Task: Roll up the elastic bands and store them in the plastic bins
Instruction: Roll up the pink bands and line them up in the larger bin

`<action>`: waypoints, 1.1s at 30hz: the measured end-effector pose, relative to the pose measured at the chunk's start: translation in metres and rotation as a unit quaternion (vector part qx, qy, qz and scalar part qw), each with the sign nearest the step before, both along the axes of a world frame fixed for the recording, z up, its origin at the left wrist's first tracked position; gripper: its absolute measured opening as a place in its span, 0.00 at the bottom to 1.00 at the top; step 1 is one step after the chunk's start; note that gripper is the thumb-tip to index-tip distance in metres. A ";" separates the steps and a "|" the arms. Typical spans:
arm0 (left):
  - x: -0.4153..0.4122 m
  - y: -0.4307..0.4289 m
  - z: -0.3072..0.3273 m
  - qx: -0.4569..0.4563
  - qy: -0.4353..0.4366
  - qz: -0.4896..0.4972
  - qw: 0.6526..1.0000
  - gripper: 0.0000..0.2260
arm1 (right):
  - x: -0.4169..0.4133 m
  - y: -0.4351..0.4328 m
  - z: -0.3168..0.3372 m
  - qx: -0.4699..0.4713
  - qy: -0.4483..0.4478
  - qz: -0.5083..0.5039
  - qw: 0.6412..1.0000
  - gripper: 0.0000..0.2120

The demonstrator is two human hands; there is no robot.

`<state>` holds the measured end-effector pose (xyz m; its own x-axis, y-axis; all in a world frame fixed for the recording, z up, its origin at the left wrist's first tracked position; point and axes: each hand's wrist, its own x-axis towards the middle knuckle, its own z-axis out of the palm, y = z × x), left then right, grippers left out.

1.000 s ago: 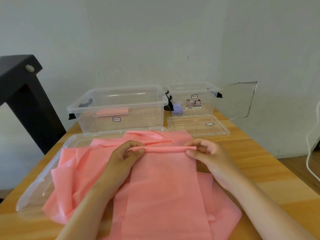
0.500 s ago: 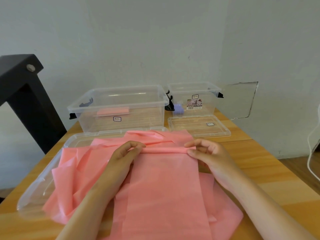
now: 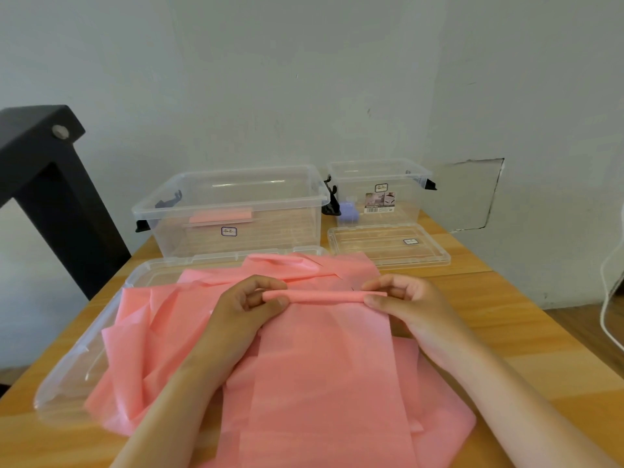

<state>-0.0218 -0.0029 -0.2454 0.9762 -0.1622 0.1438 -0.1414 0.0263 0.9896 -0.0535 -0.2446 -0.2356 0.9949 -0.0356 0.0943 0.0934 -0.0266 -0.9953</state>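
Note:
A long pink elastic band lies flat toward me on a heap of other pink bands. Its far end is wound into a thin roll. My left hand pinches the roll's left end and my right hand pinches its right end, fingers curled over it. Behind stands a large clear plastic bin holding one rolled pink band. A smaller clear bin to its right holds a purple roll.
A large clear lid lies under the heap at the left, and a small lid lies before the small bin. A black frame stands at the left. The wall is close behind. A white cable hangs at the right.
The roll at the band's far end has grown a little thicker and shifted slightly toward me as both hands turned it. Bins and lids have not moved.

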 end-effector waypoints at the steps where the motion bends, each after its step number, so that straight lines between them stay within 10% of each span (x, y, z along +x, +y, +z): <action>1: 0.000 0.000 0.000 0.000 -0.001 -0.002 1.000 0.07 | 0.000 0.000 0.000 0.000 -0.003 -0.003 1.000 0.06; 33: 0.000 -0.001 -0.001 0.047 -0.030 -0.024 0.998 0.05 | -0.001 0.006 0.000 0.042 -0.001 0.018 0.999 0.06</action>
